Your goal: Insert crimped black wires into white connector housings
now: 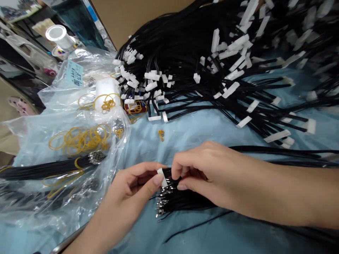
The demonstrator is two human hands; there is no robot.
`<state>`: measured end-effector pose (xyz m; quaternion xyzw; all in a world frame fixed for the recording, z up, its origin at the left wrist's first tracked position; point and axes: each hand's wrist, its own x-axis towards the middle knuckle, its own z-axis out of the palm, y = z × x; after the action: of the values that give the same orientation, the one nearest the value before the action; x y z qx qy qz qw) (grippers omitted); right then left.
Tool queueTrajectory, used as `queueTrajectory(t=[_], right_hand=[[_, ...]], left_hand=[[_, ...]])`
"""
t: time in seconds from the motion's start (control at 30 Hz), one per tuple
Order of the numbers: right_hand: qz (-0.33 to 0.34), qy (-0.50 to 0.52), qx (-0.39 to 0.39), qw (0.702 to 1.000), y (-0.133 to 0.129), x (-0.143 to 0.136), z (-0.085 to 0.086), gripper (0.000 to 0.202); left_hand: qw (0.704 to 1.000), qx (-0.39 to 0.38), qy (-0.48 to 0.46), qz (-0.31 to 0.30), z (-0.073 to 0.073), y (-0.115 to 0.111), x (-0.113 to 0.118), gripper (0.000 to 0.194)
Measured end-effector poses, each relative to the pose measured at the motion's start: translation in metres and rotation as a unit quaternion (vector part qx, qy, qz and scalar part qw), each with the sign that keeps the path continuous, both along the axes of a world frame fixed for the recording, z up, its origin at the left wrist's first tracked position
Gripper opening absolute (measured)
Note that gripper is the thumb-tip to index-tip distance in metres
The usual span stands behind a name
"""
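Observation:
Between thumb and fingers, my left hand [135,190] grips a white plastic connector [162,177]. My right hand [198,173] is closed just to its right, pinching black wire close to the connector; its fingertips partly hide what they hold. Below both hands lies a bundle of loose black wires [190,201] whose bare metal crimp terminals [162,201] point left. One single black wire [196,225] lies apart, nearer to me.
A large heap of black cables with white connectors [185,46] fills the back and right. Clear plastic bags [34,130] lie at left with yellow rubber bands [82,139] and a tied wire bundle [53,167]. Light blue cloth [201,130] covers the table; a cardboard box [127,17] stands behind.

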<state>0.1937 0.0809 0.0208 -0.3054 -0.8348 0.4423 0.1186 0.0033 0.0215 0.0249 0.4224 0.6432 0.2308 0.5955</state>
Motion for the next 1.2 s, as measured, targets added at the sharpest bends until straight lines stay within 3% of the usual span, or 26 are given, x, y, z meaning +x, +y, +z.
queueTrajectory(t=[0.2,0.4,0.73,0.9,1.0,1.07,1.2], right_hand=[[0.005,0.006,0.017,1.0,-0.007,-0.003,-0.006,0.014],[0.034,0.063,0.074,0.995,-0.01,-0.003,-0.017,0.013],[0.043,0.134,0.137,0.98,-0.015,-0.007,-0.025,0.021],[0.055,0.15,0.162,0.974,-0.014,-0.008,-0.027,0.023],[0.061,0.105,0.143,0.982,-0.012,-0.004,-0.019,0.017],[0.065,0.053,0.186,0.979,-0.012,0.002,-0.011,0.016],[0.045,-0.034,0.356,0.933,-0.021,0.013,-0.004,0.023]], left_hand=[[0.999,0.027,0.019,-0.009,-0.001,-0.001,0.001,0.017],[0.998,0.048,0.03,0.029,-0.005,-0.005,0.004,0.017],[0.99,0.127,0.061,-0.015,-0.003,-0.007,0.008,0.015],[0.992,0.11,0.052,-0.015,-0.003,-0.008,0.006,0.015],[0.996,0.08,0.027,-0.005,-0.003,-0.006,0.004,0.013],[0.998,0.062,0.018,0.016,-0.003,-0.004,0.002,0.012],[0.997,0.042,0.036,0.049,-0.003,0.002,-0.001,0.01]])
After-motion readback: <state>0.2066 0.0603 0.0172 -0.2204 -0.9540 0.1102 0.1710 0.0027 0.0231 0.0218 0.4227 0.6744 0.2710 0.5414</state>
